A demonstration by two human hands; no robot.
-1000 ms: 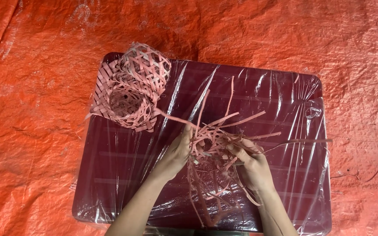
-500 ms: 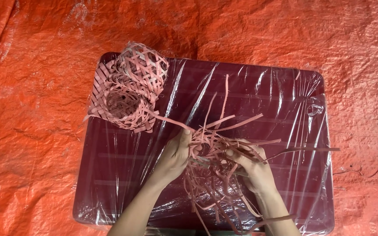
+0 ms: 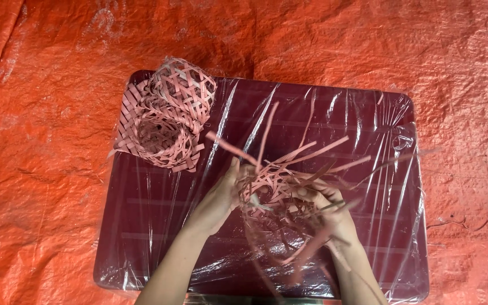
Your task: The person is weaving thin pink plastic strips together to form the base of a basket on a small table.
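Observation:
My left hand (image 3: pixel 219 196) and my right hand (image 3: pixel 330 213) both grip a half-woven pink strip basket (image 3: pixel 275 189) held just above the dark maroon table (image 3: pixel 159 226). Loose pink strips fan out from it upward, to the right and down toward me. The left hand holds its left rim with the thumb up; the right hand's fingers are tucked among the strips on its right side. At the table's back left corner rest woven pink baskets (image 3: pixel 168 116), one lying on its side over another.
Clear plastic film (image 3: pixel 368 130) wraps the tabletop and wrinkles at the right edge. An orange tarpaulin (image 3: pixel 40 141) covers the floor all around the table. A thin loose strip (image 3: pixel 461 221) lies on the tarpaulin to the right.
The half-woven basket has been turned in my hands, and its loose strips have swung. Both hands shifted their hold slightly. The baskets at the back left have not moved.

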